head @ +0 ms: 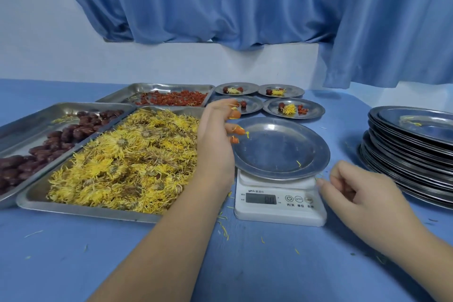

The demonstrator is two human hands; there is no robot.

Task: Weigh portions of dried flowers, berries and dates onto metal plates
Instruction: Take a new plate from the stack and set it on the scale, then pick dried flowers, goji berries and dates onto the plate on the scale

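Observation:
An empty metal plate point(279, 148) sits on a white digital scale point(279, 203); one yellow petal lies on it. My left hand point(217, 137) hovers between the plate's left rim and the tray of yellow dried flowers point(117, 157), fingers loosely spread, petals stuck to the fingertips, gripping nothing. My right hand point(355, 188) rests by the scale's right side, fingers loosely curled and holding nothing, a fingertip close to the plate's rim. A tray of dark red dates point(49, 139) lies at the left. A tray of red berries point(171, 98) stands behind.
Several small plates point(294, 108) with flowers, berries and dates stand behind the scale. A tall stack of metal plates point(411, 152) is at the right. Loose petals litter the blue tablecloth point(245, 265). A blue curtain hangs over the wall behind.

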